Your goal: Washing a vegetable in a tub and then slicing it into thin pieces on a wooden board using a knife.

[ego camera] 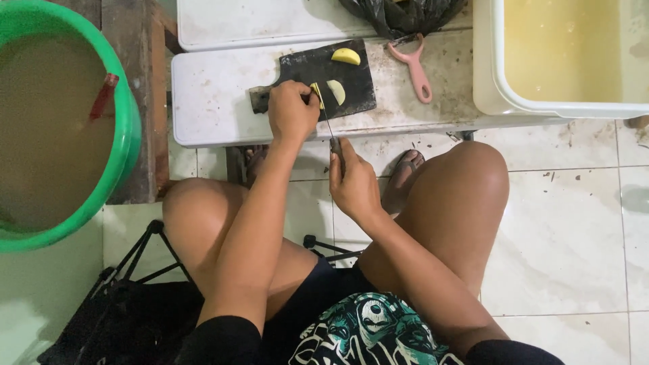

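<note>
A black cutting board (pixel 307 66) lies on a low white bench (pixel 209 101). My left hand (pixel 291 111) presses down on a pale yellow potato piece (pixel 317 94) at the board's near edge. My right hand (pixel 353 182) grips a knife (pixel 328 125) by its handle, the thin blade reaching up to that piece. Right beside it lies another half piece (pixel 337 91), and a yellow wedge (pixel 346 56) sits at the board's far edge.
A pink peeler (pixel 416 67) lies on the bench right of the board. A white tub of yellowish water (pixel 561 54) stands at the right, a green bucket of murky water (pixel 54 128) at the left, a black bag (pixel 405 13) behind. My bare knees flank a tiled floor.
</note>
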